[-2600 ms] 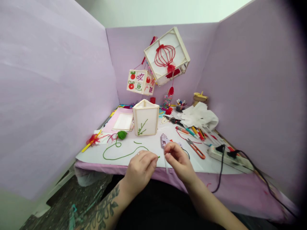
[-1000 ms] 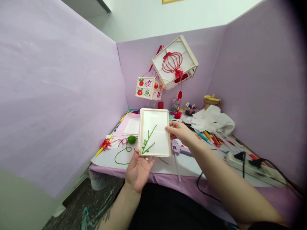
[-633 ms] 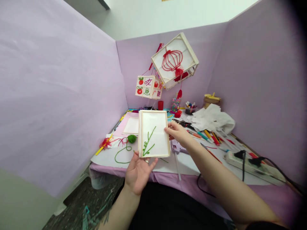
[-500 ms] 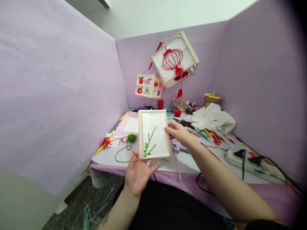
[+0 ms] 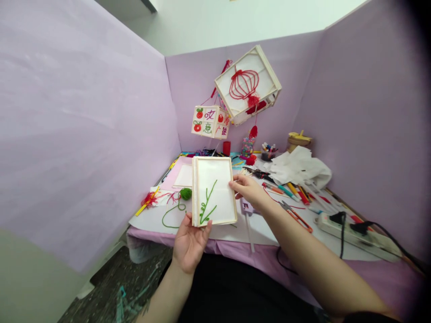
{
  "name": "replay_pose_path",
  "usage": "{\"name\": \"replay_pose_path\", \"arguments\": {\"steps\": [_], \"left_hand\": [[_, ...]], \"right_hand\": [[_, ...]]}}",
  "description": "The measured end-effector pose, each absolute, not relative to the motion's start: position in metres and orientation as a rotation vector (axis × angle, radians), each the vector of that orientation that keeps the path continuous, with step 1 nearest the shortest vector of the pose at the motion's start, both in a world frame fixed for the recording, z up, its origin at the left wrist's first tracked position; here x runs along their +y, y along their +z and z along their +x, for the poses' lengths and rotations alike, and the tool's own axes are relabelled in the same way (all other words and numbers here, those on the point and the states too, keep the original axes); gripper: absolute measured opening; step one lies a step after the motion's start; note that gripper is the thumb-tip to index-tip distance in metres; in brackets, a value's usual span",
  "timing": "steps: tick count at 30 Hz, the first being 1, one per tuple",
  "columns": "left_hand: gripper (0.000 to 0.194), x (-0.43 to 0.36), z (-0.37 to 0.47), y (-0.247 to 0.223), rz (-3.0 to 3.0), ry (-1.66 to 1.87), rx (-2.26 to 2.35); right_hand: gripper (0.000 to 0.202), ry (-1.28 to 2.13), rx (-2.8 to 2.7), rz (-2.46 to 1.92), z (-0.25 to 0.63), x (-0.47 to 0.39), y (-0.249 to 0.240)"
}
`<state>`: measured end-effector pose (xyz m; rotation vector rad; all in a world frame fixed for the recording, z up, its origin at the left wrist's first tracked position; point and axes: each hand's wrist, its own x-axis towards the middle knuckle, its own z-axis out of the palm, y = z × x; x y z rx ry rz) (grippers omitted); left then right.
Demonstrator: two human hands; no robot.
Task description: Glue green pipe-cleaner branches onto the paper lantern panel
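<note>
A white panel box with a pale wooden frame [image 5: 218, 172] is held upright above the table, a green yarn plant on its front. My left hand [image 5: 191, 242] grips its lower left corner, thumb at the front edge. The fingers of my right hand [image 5: 247, 190] close on its right edge. Left of the box lies a ball of green yarn [image 5: 185, 194], its loose strand curling over the white paper. A glue gun [image 5: 247, 207] lies behind and below my right hand, partly covered.
Two decorated lanterns [image 5: 247, 85] [image 5: 206, 122] hang above the table. Orange-handled scissors [image 5: 296, 216], markers [image 5: 288, 192], crumpled white cloth [image 5: 299, 166] and a power strip [image 5: 358, 235] with black cables lie at the right. Red yarn [image 5: 150, 199] is at the left.
The box has shifted slightly left and down with my right hand. My left thumb has moved in onto its lower edge, and more of the scissors shows.
</note>
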<state>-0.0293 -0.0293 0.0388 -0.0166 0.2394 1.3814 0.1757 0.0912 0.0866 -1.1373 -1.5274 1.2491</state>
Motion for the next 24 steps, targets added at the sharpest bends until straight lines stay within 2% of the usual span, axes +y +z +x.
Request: {"name": "replay_pose_path", "arguments": {"steps": [7, 14, 17, 24], "left_hand": [[0.045, -0.032, -0.031, 0.036, 0.011, 1.331, 0.201], [0.039, -0.042, -0.025, 0.037, 0.221, 1.244, 0.035], [0.041, -0.045, -0.024, 0.037, 0.241, 1.267, 0.086], [0.031, -0.05, -0.012, 0.052, 0.095, 1.465, 0.421]], "right_hand": [[0.018, 1.152, -1.549, -1.038, 0.175, 0.089, 0.101], [0.015, 0.846, -1.713, -1.254, 0.172, 0.086, 0.121], [0.015, 0.85, -1.728, -1.238, 0.171, 0.086, 0.117], [0.016, 0.947, -1.684, -1.208, 0.172, 0.089, 0.108]]}}
